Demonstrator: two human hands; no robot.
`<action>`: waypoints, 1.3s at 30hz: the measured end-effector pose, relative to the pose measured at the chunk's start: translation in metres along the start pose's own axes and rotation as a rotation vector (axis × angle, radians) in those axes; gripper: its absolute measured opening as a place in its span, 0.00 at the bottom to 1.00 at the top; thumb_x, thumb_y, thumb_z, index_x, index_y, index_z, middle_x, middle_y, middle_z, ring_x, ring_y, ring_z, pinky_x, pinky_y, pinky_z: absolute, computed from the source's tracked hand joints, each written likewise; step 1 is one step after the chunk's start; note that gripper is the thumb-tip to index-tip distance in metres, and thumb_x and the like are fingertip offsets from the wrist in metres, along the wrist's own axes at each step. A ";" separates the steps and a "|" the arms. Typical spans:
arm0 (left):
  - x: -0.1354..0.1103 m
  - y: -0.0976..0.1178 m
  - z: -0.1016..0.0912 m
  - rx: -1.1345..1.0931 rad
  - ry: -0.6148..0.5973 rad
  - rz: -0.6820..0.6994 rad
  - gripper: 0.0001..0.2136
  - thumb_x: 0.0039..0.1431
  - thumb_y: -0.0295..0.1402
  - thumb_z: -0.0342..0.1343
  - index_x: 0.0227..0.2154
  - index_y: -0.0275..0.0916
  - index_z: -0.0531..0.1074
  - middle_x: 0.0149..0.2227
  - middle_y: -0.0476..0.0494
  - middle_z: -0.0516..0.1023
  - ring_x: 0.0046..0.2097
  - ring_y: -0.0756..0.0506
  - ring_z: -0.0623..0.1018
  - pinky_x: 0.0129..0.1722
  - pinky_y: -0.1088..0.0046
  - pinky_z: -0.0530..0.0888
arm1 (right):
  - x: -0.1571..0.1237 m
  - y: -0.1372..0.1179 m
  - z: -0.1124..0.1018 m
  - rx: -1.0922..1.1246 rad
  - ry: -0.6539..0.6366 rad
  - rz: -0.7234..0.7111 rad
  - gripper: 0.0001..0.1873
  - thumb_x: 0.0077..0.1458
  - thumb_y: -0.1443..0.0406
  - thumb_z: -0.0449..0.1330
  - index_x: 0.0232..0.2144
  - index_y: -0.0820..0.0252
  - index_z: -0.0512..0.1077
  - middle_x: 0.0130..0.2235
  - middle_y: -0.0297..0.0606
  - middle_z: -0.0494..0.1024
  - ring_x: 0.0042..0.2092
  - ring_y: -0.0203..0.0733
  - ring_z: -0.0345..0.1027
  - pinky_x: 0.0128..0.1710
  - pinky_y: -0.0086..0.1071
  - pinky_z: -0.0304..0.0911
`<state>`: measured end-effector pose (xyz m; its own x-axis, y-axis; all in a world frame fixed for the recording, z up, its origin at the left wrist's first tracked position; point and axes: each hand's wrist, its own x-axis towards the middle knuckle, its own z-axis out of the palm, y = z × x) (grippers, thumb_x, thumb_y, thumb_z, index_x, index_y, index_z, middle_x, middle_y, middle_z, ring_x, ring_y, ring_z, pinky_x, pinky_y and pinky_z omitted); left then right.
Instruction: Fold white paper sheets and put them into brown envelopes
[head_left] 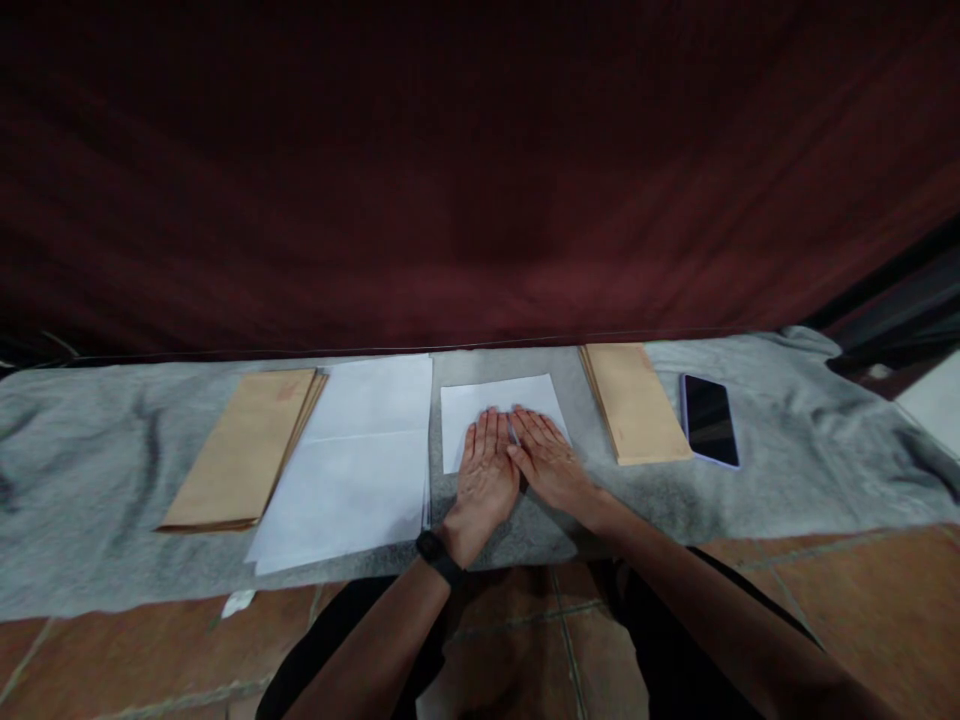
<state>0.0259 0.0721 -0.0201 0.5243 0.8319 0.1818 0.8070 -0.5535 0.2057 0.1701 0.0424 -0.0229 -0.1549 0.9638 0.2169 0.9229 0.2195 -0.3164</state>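
Both hands lie flat, side by side, on a folded sheet of white paper in the middle of the grey cloth. My left hand, with a dark band on its wrist, presses on the paper's lower middle, fingers stretched forward. Beside it my right hand rests on the lower right part, its thumb touching the left hand. The paper's near edge is partly hidden under the hands. Just to the left lies a stack of larger white sheets with a crease across the top one.
Brown envelopes are stacked at the left, touching the white sheets. Another stack of brown envelopes lies to the right, next to a phone. A dark red cloth hangs behind. A white scrap is on the tiled floor.
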 end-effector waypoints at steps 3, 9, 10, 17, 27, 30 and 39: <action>0.000 -0.004 -0.002 0.020 0.009 -0.026 0.27 0.68 0.31 0.38 0.67 0.23 0.52 0.70 0.26 0.53 0.72 0.38 0.50 0.70 0.53 0.54 | -0.001 0.008 -0.002 -0.053 0.015 0.003 0.31 0.72 0.55 0.41 0.70 0.65 0.52 0.71 0.44 0.53 0.72 0.45 0.45 0.72 0.46 0.43; -0.004 -0.014 -0.008 0.070 0.020 -0.029 0.27 0.69 0.33 0.39 0.68 0.24 0.52 0.71 0.27 0.52 0.72 0.39 0.50 0.70 0.54 0.54 | -0.005 0.020 -0.007 -0.120 0.016 0.035 0.31 0.71 0.56 0.44 0.70 0.65 0.50 0.71 0.45 0.52 0.72 0.46 0.45 0.71 0.47 0.42; -0.005 -0.016 -0.008 0.076 0.015 -0.037 0.27 0.69 0.33 0.39 0.68 0.24 0.52 0.71 0.27 0.52 0.72 0.39 0.50 0.70 0.54 0.54 | -0.005 0.022 -0.008 -0.129 0.013 0.045 0.32 0.71 0.56 0.43 0.70 0.65 0.50 0.71 0.45 0.52 0.72 0.47 0.45 0.71 0.48 0.42; -0.004 -0.024 -0.010 0.090 -0.002 -0.102 0.28 0.69 0.34 0.39 0.68 0.23 0.52 0.71 0.27 0.50 0.72 0.37 0.50 0.70 0.54 0.54 | -0.010 0.038 -0.012 -0.186 -0.003 0.110 0.33 0.71 0.54 0.43 0.70 0.66 0.50 0.71 0.47 0.52 0.72 0.48 0.44 0.71 0.48 0.41; -0.008 -0.035 -0.017 0.152 0.040 -0.148 0.27 0.68 0.33 0.40 0.66 0.21 0.56 0.69 0.24 0.57 0.71 0.35 0.56 0.68 0.53 0.58 | -0.018 0.054 -0.013 -0.201 0.049 0.176 0.32 0.71 0.57 0.42 0.68 0.70 0.55 0.70 0.50 0.56 0.71 0.51 0.48 0.69 0.48 0.47; -0.011 -0.033 -0.020 0.156 0.087 -0.115 0.27 0.68 0.32 0.40 0.66 0.22 0.55 0.69 0.26 0.57 0.71 0.36 0.54 0.69 0.52 0.56 | -0.018 0.048 -0.015 -0.172 0.076 0.185 0.31 0.70 0.59 0.42 0.69 0.71 0.53 0.70 0.51 0.55 0.71 0.51 0.47 0.69 0.49 0.48; -0.020 0.002 -0.014 0.034 0.018 0.139 0.27 0.69 0.31 0.39 0.69 0.27 0.50 0.71 0.32 0.54 0.73 0.41 0.50 0.71 0.54 0.54 | -0.017 0.005 -0.013 -0.040 -0.011 -0.038 0.29 0.71 0.60 0.41 0.70 0.63 0.51 0.71 0.45 0.54 0.72 0.45 0.45 0.70 0.47 0.48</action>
<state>0.0128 0.0541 -0.0096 0.6267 0.7466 0.2233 0.7362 -0.6612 0.1444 0.1816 0.0252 -0.0161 -0.1940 0.9565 0.2178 0.9295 0.2502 -0.2709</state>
